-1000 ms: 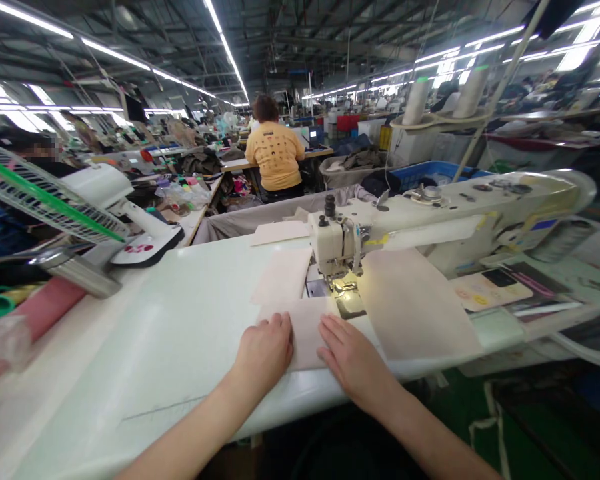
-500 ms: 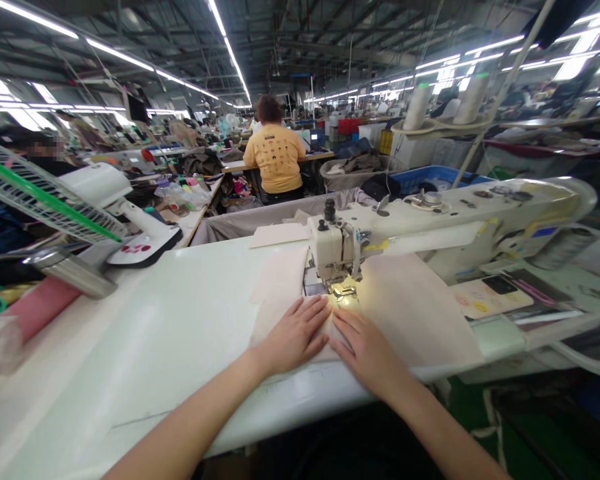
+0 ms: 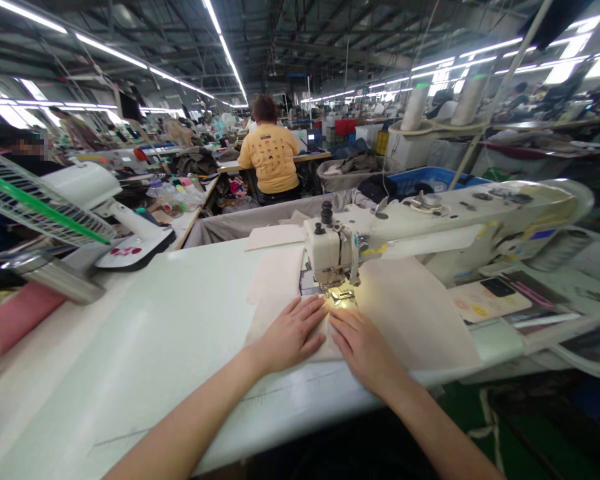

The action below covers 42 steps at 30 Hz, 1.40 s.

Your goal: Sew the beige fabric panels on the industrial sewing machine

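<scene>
At seven o'clock from the sewing head (image 3: 325, 253), a pale cloth piece (image 3: 263, 325) lies on the table (image 3: 190, 313) — the left hand (image 3: 289, 338) flat upon it, fingers extended, the right hand (image 3: 364, 343) at its three o'clock edge, also unclenched. A larger panel (image 3: 417, 310) lies at two o'clock from that hand.

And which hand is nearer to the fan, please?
Left. The left hand lies on the beige sheet, to the right of the fan; the right hand is farther right, beside the left one.
</scene>
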{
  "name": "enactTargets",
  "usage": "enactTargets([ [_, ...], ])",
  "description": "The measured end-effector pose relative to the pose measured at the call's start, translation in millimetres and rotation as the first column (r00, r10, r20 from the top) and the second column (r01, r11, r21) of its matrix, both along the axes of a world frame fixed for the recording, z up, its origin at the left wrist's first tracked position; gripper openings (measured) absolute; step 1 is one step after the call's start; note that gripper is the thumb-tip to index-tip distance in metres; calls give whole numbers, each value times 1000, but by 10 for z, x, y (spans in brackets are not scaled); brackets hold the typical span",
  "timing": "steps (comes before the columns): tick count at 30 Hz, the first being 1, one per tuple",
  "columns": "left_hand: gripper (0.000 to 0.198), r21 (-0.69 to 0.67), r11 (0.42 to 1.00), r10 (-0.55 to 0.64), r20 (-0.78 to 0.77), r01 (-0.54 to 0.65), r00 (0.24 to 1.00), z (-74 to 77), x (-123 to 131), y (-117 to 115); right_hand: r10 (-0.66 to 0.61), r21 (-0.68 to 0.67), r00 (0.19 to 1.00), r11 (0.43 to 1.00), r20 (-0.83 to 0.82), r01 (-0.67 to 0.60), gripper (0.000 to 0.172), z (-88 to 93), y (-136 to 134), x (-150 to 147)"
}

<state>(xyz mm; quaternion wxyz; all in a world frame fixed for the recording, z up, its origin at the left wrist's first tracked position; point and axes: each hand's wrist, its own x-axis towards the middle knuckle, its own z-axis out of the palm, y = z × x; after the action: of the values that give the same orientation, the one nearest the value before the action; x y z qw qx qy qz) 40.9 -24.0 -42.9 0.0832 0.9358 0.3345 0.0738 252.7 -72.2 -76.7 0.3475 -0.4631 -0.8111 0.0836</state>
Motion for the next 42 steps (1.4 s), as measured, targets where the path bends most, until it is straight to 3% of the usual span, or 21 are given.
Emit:
enactTargets([
  [8, 54, 14, 1000, -4, 5, 4, 1000, 4, 4, 80, 16, -11, 998, 1000, 55, -15, 32, 98, 20, 36],
  [11, 49, -3, 1000, -19, -4, 19, 1000, 66, -2, -36, 28, -32, 998, 999, 64, -26, 30, 136, -121, 102],
  [15, 41, -88, 981, -174, -3, 173, 985, 175, -25, -306, 69, -56, 995, 996, 76, -65, 30, 164, -349, 214],
  [19, 42, -87, 973, -208, 59, 212, 976, 173, -66, -373, 75, -37, 995, 997, 68, -73, 30, 146, -353, 251],
  [32, 37, -52, 982, -174, 148, 183, 974, 72, -161, 357, 65, -14, 991, 998, 116, -64, 21, 233, 267, 151],
  [38, 39, -64, 985, -145, 188, 160, 971, 89, -156, 601, 25, -1, 988, 1000, 150, -25, 19, 249, 336, 119],
  [42, 40, -50, 986, -146, 191, 158, 971, 118, -165, 664, -209, 19, 972, 978, 108, 208, 9, 200, 196, 173],
])
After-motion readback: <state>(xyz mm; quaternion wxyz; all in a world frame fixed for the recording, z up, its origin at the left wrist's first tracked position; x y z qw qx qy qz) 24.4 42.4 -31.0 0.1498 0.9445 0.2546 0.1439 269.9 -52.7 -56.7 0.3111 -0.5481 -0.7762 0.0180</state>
